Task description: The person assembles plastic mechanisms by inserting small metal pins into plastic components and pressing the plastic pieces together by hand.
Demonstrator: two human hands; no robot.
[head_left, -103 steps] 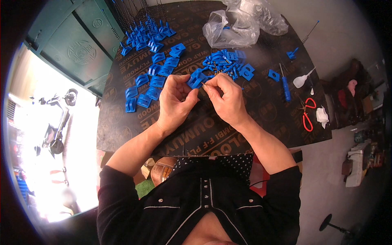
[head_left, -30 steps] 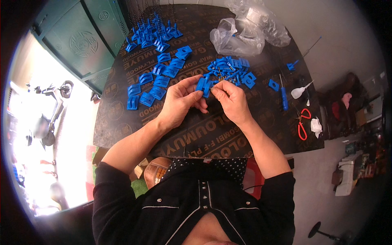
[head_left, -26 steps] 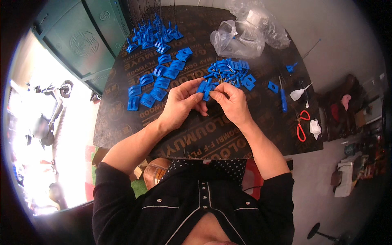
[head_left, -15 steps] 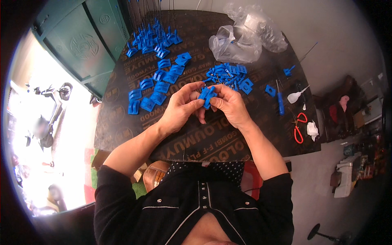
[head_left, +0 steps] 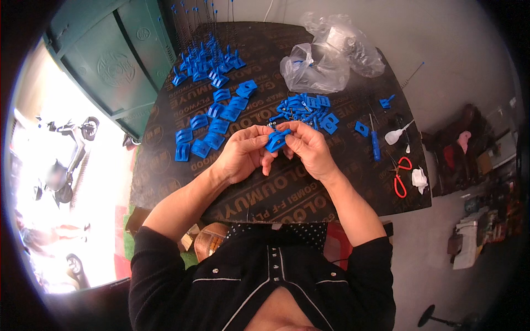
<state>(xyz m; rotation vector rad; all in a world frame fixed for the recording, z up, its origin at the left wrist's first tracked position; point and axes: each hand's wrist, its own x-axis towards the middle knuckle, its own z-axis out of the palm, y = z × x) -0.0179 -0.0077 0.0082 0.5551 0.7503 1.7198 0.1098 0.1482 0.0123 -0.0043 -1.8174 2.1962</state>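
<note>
Over the near middle of the table, my left hand (head_left: 241,153) and my right hand (head_left: 310,149) pinch a small blue plastic part (head_left: 275,143) between thumbs and fingers. It has a flat base with a raised piece on top; some of it is hidden by my fingers. Just beyond my fingertips lies a pile of blue plastic pieces (head_left: 307,109). To the left, curved blue plastic bases (head_left: 218,126) are laid out in two slanting rows.
Blue parts with upright thin wires (head_left: 205,62) crowd the back left of the dark table (head_left: 265,193). Clear plastic bags (head_left: 316,71) lie at the back right. On the right are a blue-handled screwdriver (head_left: 375,144), a white squeeze bottle (head_left: 394,136), red-handled pliers (head_left: 399,186) and crumpled tissue (head_left: 419,179).
The blue part has turned in my fingers, its flat base now facing up toward me. Both hands stay close together, shifted slightly. The whole view has tilted a little.
</note>
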